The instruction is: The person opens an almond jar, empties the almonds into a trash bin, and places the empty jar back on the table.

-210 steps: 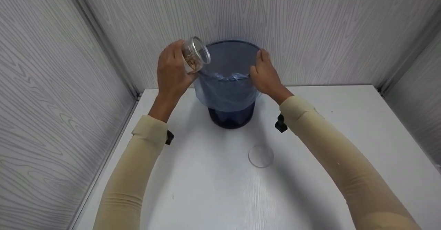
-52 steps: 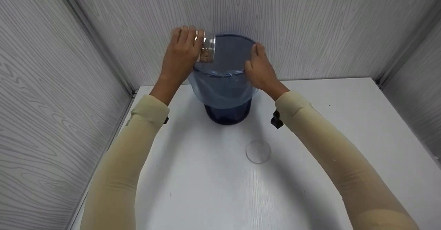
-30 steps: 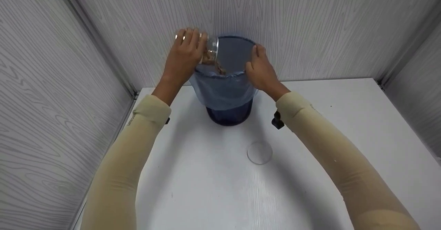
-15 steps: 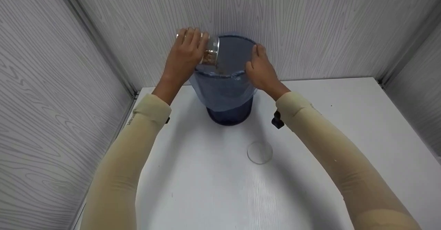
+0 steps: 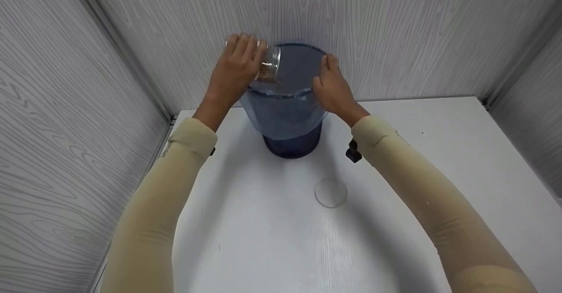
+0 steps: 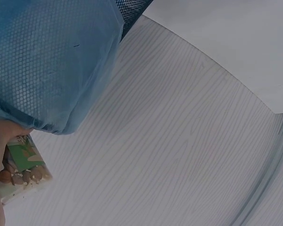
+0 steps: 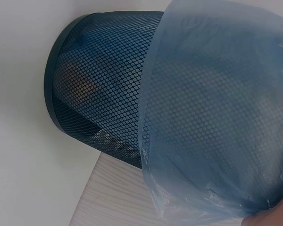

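Observation:
My left hand [image 5: 235,71] grips a clear jar [image 5: 273,58] lying on its side over the left part of a wastebasket's opening. Small brown pieces [image 5: 267,73] lie along the jar's lower wall, at its mouth. In the left wrist view, the jar's label [image 6: 26,155] shows green and pictures of nuts; the hand hides much of the jar. My right hand [image 5: 333,84] holds the right side of the rim, over the bag's edge. The wastebasket [image 7: 104,84] is dark mesh, upright, and lined with a translucent blue bag [image 5: 285,119] folded down outside.
A clear round lid [image 5: 330,193] lies flat on the white table [image 5: 272,240] in front of the wastebasket. A grey wood-grain wall [image 5: 373,34] stands close behind it, with side panels left and right.
Since the oldest frame, my left hand has moved the jar right and tipped it further. Brown pieces spilled from its mouth into the wastebasket about a second ago. My right hand keeps its hold.

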`<state>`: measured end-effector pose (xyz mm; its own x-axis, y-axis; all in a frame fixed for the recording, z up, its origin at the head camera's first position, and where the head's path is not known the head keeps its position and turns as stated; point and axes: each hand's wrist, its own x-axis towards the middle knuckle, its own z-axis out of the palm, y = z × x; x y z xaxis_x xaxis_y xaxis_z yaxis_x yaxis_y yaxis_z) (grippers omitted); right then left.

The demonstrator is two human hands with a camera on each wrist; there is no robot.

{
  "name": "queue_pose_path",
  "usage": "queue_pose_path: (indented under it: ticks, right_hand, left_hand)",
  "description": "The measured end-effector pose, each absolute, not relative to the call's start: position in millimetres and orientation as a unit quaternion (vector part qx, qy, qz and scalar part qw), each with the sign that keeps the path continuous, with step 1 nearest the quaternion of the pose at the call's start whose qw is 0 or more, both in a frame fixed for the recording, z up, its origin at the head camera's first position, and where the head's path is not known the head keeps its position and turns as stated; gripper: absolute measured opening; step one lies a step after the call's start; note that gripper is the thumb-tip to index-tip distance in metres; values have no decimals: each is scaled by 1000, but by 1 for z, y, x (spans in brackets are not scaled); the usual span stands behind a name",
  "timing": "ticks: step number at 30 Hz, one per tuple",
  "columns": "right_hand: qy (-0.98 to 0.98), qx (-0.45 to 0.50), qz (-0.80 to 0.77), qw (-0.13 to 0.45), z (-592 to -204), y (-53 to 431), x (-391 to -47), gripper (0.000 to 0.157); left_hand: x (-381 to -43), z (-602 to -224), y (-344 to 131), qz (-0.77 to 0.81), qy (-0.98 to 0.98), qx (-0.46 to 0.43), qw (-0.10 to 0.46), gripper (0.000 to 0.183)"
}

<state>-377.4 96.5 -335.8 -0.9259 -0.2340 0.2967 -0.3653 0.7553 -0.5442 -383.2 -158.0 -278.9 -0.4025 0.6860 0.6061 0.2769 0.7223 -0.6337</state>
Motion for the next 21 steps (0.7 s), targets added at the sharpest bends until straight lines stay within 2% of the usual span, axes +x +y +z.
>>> queue_pose_path:
  ticks: [21]
  right_hand:
    - [-930, 161, 313, 104, -336, 97, -378, 61]
  left_hand:
    - [-384, -278, -154, 260, -790, -316, 457, 32]
